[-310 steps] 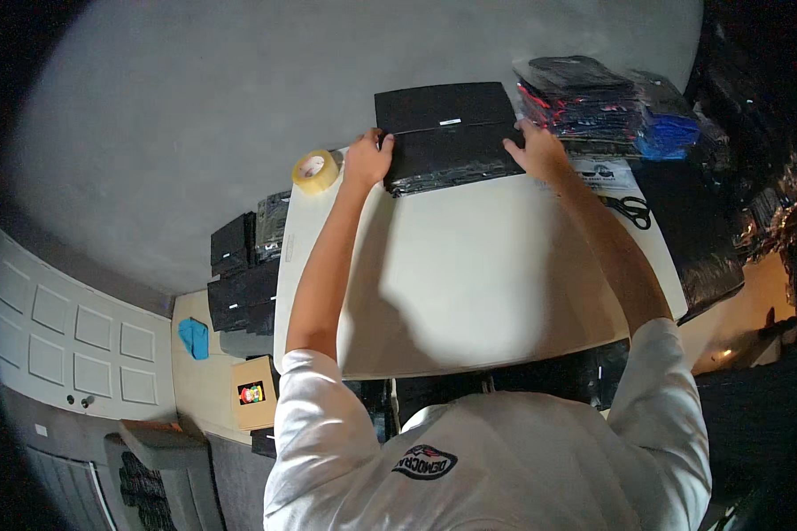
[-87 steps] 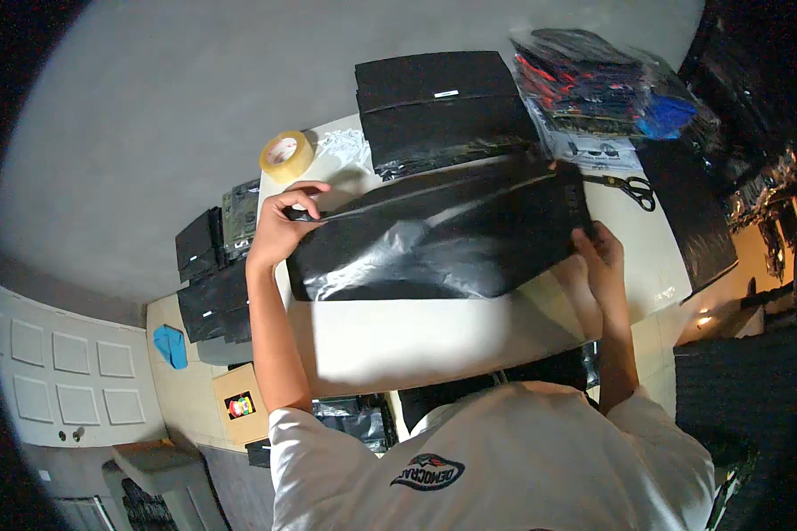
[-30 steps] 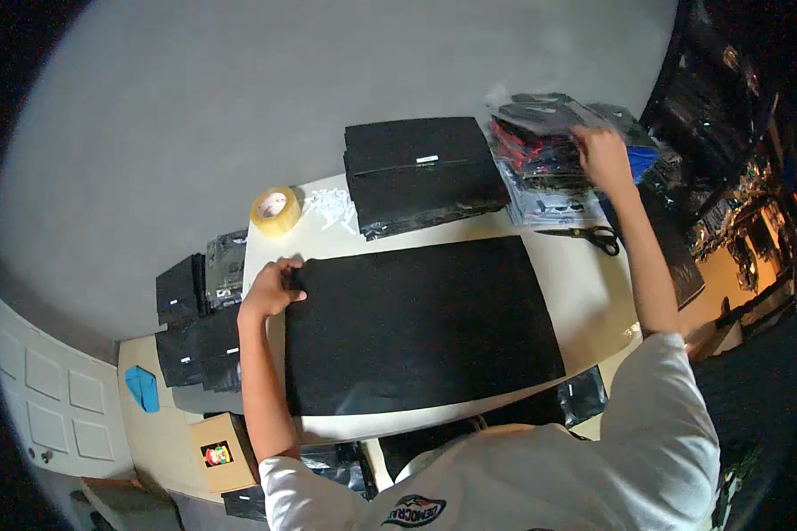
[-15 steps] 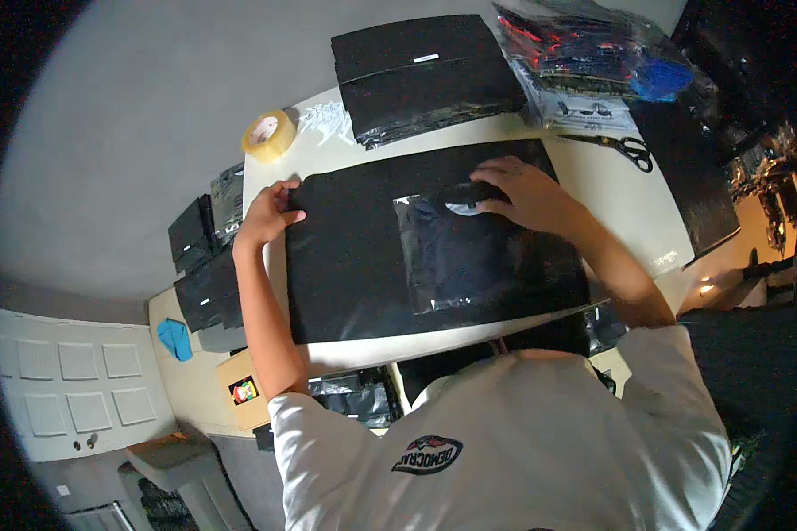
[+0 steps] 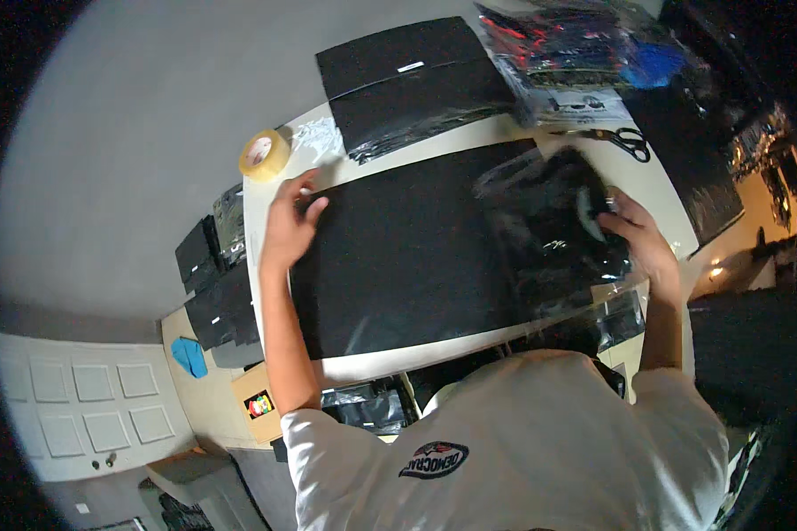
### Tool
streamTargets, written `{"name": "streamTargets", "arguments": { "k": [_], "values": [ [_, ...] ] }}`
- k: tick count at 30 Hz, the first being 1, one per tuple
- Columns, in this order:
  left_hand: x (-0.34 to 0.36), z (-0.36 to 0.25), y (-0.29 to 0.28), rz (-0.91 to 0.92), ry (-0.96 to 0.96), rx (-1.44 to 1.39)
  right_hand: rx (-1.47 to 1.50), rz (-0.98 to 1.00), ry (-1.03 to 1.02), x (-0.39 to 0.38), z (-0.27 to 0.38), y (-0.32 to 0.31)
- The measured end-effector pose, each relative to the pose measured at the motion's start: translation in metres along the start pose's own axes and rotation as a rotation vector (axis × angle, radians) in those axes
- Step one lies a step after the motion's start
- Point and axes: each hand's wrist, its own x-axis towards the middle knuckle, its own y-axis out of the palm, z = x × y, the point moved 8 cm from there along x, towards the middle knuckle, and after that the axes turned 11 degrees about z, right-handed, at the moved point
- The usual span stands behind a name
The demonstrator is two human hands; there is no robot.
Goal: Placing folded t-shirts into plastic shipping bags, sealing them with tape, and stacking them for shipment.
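Observation:
A large black sheet (image 5: 398,257) lies flat on the white table in front of me. My left hand (image 5: 292,221) is at its upper left edge, thumb and fingers apart with nothing between them. Over the sheet's right part, a clear plastic bag (image 5: 549,230) with a dark folded item inside hangs tilted, a little blurred by motion. My right hand (image 5: 633,232) grips this bag by its right side, next to a pale patch on it.
Beyond the sheet lies a stack of black packages (image 5: 416,93). A roll of tape (image 5: 264,155) stands at the table's left corner, by crumpled white scraps (image 5: 319,140). Black scissors (image 5: 624,142) and a pile of plastic-wrapped goods (image 5: 567,53) are at the far right.
My right hand has picked the plastic bag up off the sheet's middle and carried it right, tilting it. My left hand's fingers have loosened at the sheet's left edge.

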Motion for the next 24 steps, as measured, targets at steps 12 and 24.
{"name": "streamTargets", "arguments": {
  "k": [12,24],
  "values": [
    [0.005,-0.063,0.136,0.387,0.166,0.418,-0.047,-0.716,-0.264,-0.076,0.003,-0.067],
    [0.005,-0.067,0.135,0.379,0.167,0.409,0.147,-0.29,-0.28,-0.034,-0.006,-0.027]
  ]
}}
